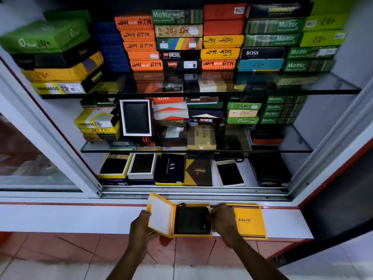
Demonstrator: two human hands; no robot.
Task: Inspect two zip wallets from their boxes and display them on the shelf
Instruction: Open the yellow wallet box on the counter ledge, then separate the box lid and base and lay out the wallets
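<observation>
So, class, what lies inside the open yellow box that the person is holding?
Inside the yellow box lies a black zip wallet. The right hand covers its right edge, and whatever lies under the wallet is hidden.

White-framed display cabinet (60, 138) with glass shelves (201, 91) — crowded with stacked colourful boxes (141, 45); white ledge (60, 217); reddish tiled floor (60, 249) below.

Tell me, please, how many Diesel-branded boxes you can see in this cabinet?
2. One Diesel box sits on the top shelf, directly above the Levi's box; the other is on the middle shelf, right of centre. More may be hidden behind.
</observation>
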